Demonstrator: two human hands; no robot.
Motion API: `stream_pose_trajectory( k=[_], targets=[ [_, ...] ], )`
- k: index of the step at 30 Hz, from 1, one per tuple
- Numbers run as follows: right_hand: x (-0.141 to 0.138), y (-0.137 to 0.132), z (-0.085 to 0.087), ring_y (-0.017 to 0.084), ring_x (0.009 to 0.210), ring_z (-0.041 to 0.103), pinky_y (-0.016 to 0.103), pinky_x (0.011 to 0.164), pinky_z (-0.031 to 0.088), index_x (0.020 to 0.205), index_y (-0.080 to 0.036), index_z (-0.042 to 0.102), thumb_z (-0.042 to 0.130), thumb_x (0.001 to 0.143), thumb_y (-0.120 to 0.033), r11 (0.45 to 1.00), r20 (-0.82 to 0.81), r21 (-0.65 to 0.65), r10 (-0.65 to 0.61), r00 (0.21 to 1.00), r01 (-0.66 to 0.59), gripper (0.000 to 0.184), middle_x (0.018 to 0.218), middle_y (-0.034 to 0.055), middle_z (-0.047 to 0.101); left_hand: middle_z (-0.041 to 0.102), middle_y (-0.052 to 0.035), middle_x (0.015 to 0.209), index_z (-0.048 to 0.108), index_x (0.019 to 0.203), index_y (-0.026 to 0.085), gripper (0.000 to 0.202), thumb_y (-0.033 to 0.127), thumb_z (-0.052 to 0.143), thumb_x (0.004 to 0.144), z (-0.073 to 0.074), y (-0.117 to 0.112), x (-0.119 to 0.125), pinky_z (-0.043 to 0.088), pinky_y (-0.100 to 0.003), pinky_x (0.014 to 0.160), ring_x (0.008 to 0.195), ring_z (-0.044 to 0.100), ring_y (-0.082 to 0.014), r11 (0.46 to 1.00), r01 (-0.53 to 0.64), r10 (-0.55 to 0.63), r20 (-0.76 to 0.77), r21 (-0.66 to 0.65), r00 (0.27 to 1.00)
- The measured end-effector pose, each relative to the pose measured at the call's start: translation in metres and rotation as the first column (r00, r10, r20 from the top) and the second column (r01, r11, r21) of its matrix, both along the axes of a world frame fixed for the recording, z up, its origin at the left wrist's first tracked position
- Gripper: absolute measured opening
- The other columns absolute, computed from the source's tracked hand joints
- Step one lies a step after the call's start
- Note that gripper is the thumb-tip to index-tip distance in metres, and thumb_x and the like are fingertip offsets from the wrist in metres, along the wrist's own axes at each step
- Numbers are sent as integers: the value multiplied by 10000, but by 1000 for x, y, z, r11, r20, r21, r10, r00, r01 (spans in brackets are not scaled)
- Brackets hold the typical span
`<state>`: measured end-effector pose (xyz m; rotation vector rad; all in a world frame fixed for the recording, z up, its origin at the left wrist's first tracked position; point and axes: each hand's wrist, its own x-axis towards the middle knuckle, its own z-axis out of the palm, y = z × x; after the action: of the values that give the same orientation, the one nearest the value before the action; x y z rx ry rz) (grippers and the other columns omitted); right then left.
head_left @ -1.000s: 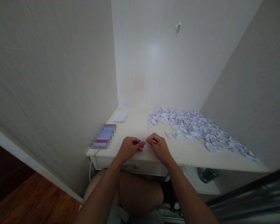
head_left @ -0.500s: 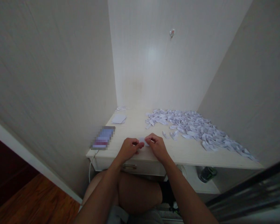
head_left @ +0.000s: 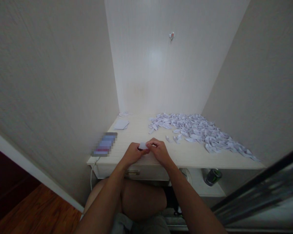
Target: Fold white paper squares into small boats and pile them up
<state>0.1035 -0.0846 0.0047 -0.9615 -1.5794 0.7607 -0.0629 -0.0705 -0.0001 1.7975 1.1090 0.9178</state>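
A small piece of white paper (head_left: 143, 145) is held between my two hands, just above the front part of the desk (head_left: 136, 135). My left hand (head_left: 133, 153) is closed on its left side, thumb pointing inward. From the right, my right hand (head_left: 159, 150) pinches the paper, its fingertips close to the left thumb. Part of the paper is hidden by the fingers. To the right of my hands, two folded paper pieces (head_left: 177, 139) lie apart from a big heap of folded white papers (head_left: 192, 128).
A stack of white paper sheets (head_left: 121, 124) lies at the back left. Nearer, a blurred phone (head_left: 104, 144) has a white cable (head_left: 91, 177). Under the desktop are a drawer handle (head_left: 132, 173) and a dark can (head_left: 212, 177) on a shelf. Walls enclose the desk.
The paper has turned in my fingers, and more of its face shows now. My hands have drawn closer together. The whole view has shifted slightly.
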Motion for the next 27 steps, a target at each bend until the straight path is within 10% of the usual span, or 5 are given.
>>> stream_pose_trajectory(
  k=[21, 27],
  targets=[
    [0, 2, -4, 166, 726, 616, 289, 735, 481, 696, -192, 708, 669, 808, -360, 998, -92, -13, -66, 994, 65, 205, 743, 27, 684, 693, -61, 603, 732, 658, 120, 422, 539, 766, 693, 9, -13, -9, 312, -199, 374, 380, 447, -70, 985, -46, 100, 335, -164, 937],
    [-3, 3, -6, 200, 823, 677, 317, 781, 529, 750, -214, 756, 679, 823, -357, 997, -42, 33, -66, 997, 68, 178, 832, 62, 745, 744, -85, 732, 735, 831, 110, 413, 434, 859, 608, 3, -9, -4, 568, -274, 576, 621, 691, -173, 954, -184, 284, 521, -236, 805]
  ],
)
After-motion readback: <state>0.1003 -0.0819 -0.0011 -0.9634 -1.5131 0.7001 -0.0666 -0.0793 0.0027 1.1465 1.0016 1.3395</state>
